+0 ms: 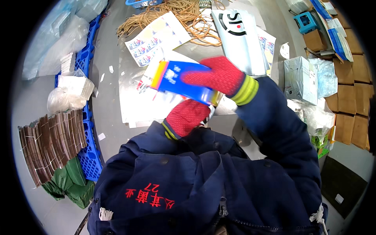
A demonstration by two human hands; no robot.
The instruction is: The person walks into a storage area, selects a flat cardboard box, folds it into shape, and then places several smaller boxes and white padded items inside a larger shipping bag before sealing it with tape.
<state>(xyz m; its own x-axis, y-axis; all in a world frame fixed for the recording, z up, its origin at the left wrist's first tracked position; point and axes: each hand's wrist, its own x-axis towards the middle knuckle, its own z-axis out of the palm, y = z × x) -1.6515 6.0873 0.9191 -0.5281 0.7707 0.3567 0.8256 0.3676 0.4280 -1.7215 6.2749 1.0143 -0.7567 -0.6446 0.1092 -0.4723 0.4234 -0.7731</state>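
Observation:
My right hand (218,75), in a red knitted glove with a yellow-green cuff, grips a blue package with yellow ends (179,77). Its thumb lies across the top face; motion blurs the print. Just below, close to my body, is my left hand (188,117) in a matching glove. Its fingers curl beside the package's near end, by a small black-and-white item (209,113). Whether they hold that item is hidden. Under both hands, white sheets (132,102) cover part of the grey table. A sheet of printed stickers (158,38) lies beyond the package.
Tangled tan cord (176,11) is heaped at the back beside a blue basket (144,3). A silvery printed bag (241,44) lies to its right. On the left are blue plastic pallets (88,158) and bundled flat cardboard (53,144); brown cartons (346,97) are stacked on the right.

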